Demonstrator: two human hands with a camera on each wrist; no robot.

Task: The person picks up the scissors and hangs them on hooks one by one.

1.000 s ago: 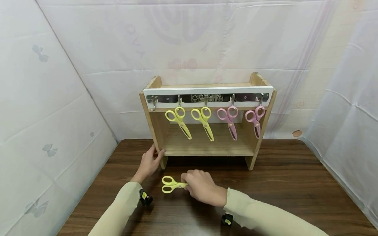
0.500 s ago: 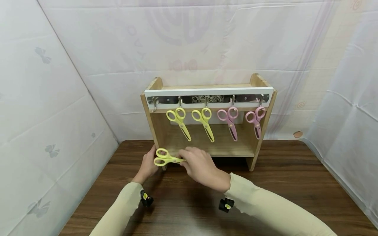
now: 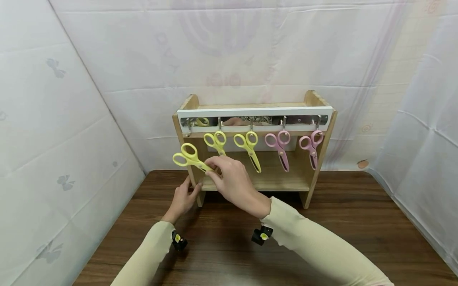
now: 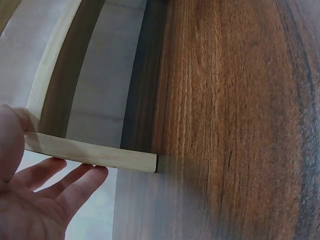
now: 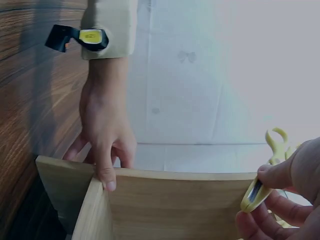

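My right hand (image 3: 232, 178) pinches yellow scissors (image 3: 191, 159) by the blades, finger loops pointing up and left. They are in front of the left side of a wooden shelf (image 3: 286, 182), below its leftmost hook (image 3: 188, 127), on which nothing hangs. In the right wrist view the thumb lies on the blade of the scissors (image 5: 255, 194). My left hand (image 3: 182, 200) grips the shelf's lower left side panel, thumb at the front and fingers round the outside; the left wrist view shows those fingers (image 4: 82, 187) under the panel edge (image 4: 100, 154).
Two yellow scissors (image 3: 248, 147) and two pink scissors (image 3: 279, 145) hang from the other hooks of the metal strip (image 3: 304, 120). The shelf stands on a dark wooden table (image 3: 358, 222). Pale cloth walls (image 3: 143, 51) rise behind and at both sides.
My right hand has lifted the yellow scissors from low over the table up toward the leftmost hook, and the finger loops have tilted upward. My left hand keeps its place on the side panel.
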